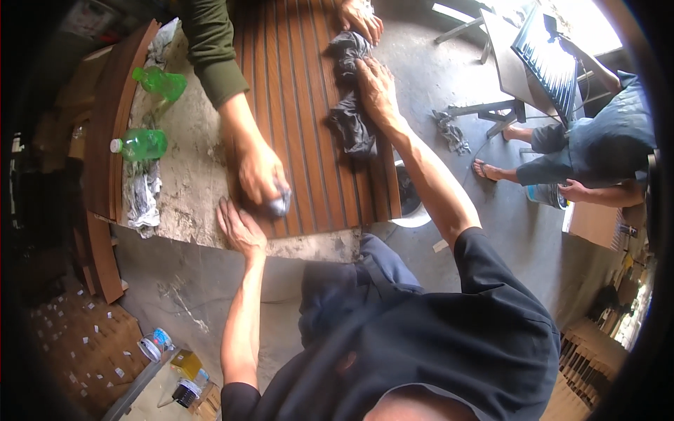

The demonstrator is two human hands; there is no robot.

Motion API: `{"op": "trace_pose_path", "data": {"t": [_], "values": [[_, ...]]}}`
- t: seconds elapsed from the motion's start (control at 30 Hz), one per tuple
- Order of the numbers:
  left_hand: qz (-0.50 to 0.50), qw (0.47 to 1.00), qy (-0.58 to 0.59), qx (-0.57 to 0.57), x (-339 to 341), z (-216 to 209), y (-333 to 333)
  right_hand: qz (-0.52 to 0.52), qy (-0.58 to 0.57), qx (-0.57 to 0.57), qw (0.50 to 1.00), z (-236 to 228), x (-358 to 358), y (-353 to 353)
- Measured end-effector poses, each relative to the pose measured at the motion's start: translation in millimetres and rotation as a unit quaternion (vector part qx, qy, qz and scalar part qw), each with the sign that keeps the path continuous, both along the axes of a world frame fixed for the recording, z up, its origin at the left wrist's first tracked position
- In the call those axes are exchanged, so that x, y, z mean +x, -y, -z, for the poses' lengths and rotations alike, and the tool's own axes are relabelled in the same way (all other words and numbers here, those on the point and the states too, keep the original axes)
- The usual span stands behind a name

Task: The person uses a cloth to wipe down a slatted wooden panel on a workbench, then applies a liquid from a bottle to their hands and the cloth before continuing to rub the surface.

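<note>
A brown grooved wooden panel (309,119) lies on a worn, stained worktable (189,175). My left hand (242,230) rests with fingers spread by the panel's near left corner. Along the panel's right edge my right hand (379,90) lies with its fingers stretched out, touching or close beside a dark crumpled rag (349,52). Another dark rag (354,130) sits on the panel just nearer to me. A co-worker's hand (260,172) in a green sleeve presses a grey rag (281,201) onto the slats beside my left hand. That person's other hand (361,21) is at the far right edge.
Two green plastic bottles (163,84) lie at the table's left, near pale rags (145,196) and stacked brown boards (116,126). A white bucket (414,210) stands below the panel's right edge. Another person (604,140) works at a slatted piece on the right, holding a bucket (546,196).
</note>
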State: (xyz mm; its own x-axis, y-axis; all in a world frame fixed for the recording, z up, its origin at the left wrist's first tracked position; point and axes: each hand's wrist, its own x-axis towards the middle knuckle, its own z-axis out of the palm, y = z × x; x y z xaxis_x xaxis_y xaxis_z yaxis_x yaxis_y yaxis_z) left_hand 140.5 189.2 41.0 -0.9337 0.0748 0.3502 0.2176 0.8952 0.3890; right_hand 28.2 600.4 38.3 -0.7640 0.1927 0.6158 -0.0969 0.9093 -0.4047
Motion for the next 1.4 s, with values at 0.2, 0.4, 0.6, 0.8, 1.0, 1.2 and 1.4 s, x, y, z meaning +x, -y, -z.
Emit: {"op": "trace_pose_path", "data": {"t": [0.2,0.4,0.6,0.8,1.0,1.2,1.4], "values": [[-0.017,1.0,0.002,-0.019,8,8,32,-0.094,0.147,-0.047,0.984,-7,182,71],[-0.044,0.989,0.002,0.139,5,-1,23,-0.097,0.113,-0.039,0.988,-9,181,60],[-0.07,0.961,0.024,0.265,5,-3,16,-0.037,0.034,0.002,0.999,-2,4,-6],[0.051,0.995,0.015,0.079,40,-8,60,-0.099,0.148,-0.021,0.984,-11,166,56],[0.039,0.998,-0.013,0.047,41,0,58,-0.127,0.149,-0.002,0.981,-22,187,73],[0.049,0.998,-0.038,0.017,30,3,29,-0.012,0.039,0.035,0.999,-2,20,47],[0.026,0.999,-0.04,-0.004,41,0,57,-0.126,0.108,-0.01,0.986,0,171,150]]}}
